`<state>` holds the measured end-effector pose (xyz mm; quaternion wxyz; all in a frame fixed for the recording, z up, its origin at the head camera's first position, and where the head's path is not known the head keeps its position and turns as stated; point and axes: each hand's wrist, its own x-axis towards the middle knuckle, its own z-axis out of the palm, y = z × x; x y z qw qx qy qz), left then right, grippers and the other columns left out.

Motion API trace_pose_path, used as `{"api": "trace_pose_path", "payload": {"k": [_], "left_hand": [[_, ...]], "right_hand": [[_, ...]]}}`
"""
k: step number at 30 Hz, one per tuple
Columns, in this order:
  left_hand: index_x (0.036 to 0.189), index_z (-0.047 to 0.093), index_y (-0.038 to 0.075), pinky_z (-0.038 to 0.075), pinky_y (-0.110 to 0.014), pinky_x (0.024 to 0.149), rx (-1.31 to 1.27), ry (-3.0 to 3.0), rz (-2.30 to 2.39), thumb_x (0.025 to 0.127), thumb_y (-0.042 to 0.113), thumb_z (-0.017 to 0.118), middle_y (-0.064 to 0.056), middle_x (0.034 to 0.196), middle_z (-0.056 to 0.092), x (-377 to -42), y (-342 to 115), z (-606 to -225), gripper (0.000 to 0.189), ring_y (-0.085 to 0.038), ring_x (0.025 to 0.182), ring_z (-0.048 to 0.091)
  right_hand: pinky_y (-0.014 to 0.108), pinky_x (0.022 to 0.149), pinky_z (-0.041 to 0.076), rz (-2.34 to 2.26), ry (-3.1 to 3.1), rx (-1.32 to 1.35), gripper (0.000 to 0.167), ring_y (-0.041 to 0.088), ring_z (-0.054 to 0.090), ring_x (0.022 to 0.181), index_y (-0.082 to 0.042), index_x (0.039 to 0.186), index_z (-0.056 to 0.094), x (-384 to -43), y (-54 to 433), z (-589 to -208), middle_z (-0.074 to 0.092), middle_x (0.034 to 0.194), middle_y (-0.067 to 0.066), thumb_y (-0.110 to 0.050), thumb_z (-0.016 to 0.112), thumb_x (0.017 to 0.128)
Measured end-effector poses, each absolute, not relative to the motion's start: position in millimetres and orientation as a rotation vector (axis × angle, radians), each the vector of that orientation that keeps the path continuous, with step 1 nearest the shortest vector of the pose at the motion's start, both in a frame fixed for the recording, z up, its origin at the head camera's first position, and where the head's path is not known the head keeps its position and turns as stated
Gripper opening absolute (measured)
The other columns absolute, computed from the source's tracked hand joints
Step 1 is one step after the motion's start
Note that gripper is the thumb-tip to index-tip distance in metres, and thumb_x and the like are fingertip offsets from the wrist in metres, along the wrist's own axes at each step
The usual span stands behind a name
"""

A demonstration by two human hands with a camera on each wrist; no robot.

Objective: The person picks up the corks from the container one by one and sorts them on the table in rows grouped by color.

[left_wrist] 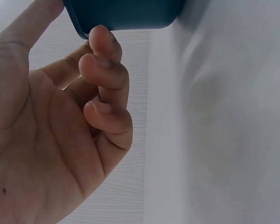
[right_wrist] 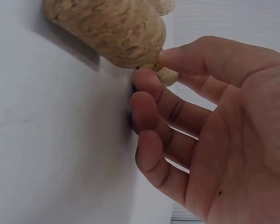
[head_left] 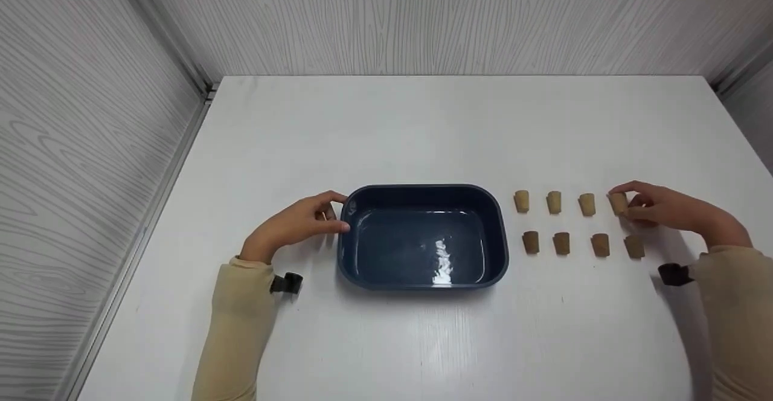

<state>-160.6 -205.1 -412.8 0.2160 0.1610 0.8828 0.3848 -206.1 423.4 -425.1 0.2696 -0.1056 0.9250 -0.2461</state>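
Observation:
A dark blue rectangular dish stands on the white table. My left hand is at its left side, thumb and index finger touching the rim at separate spots; the other fingers curl loosely in the left wrist view. To the dish's right, my right hand pinches a light cork stopper between thumb and index finger, at the right end of the light row. Partly hidden by the fingers, that cork shows in the right wrist view behind a larger-looking cork.
More light corks lie left of the held one. A row of darker corks lies nearer to me, one just below the right hand. Wood-grain panels enclose the table's back and sides.

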Motion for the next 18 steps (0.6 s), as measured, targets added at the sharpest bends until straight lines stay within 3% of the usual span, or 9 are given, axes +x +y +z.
{"api": "trace_pose_path", "payload": {"k": [18], "left_hand": [[0.136,0.052,0.021,0.039,-0.032,0.071,0.417,2.441,1.070,0.087,0.044,0.070,-0.002,0.087,0.056,-157.7,-205.1,-411.7,0.057,-0.017,0.072,0.049]], "right_hand": [[0.027,0.066,0.042,-0.742,2.491,-0.259,0.048,0.011,0.048,0.071,-0.008,0.144,0.032,-206.3,428.8,-431.1,0.051,0.085,0.006,-0.012,0.049,0.099]]}}
